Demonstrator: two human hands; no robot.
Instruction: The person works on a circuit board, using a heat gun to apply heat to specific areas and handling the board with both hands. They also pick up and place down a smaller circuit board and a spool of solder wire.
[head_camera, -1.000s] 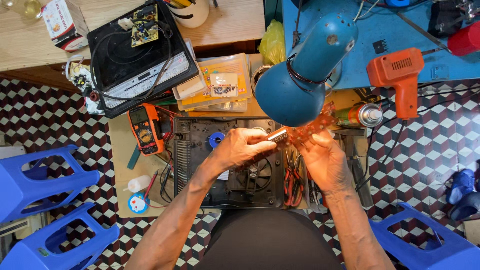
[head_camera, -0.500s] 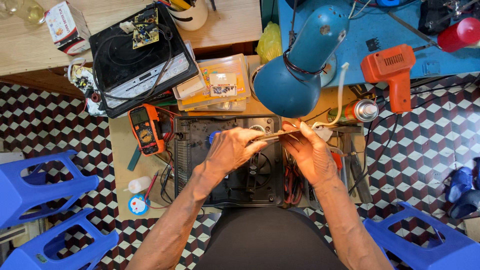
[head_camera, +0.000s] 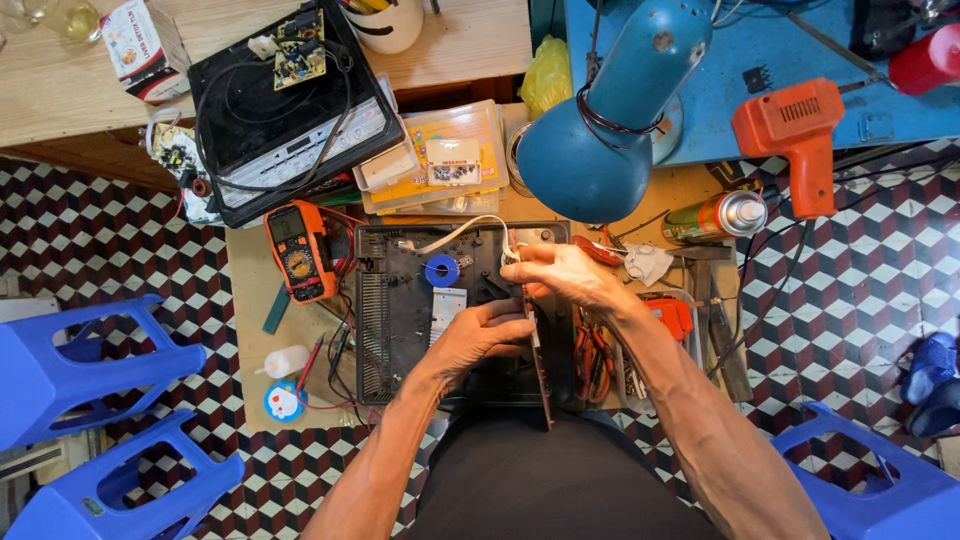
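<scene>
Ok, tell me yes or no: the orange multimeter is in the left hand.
No. The orange multimeter lies on the bench apart from the left hand, which grips a circuit board held on edge.

Lamp (head_camera: 600, 130): blue shade, there at the far side.
Drill (head_camera: 795, 135): bright orange.
Multimeter (head_camera: 298, 250): orange and black.
Open casing (head_camera: 400, 310): black.
Solder spool (head_camera: 441, 270): blue.
Floor (head_camera: 120, 240): red, black and white cube pattern.
Stools (head_camera: 90, 370): blue, left.
</scene>
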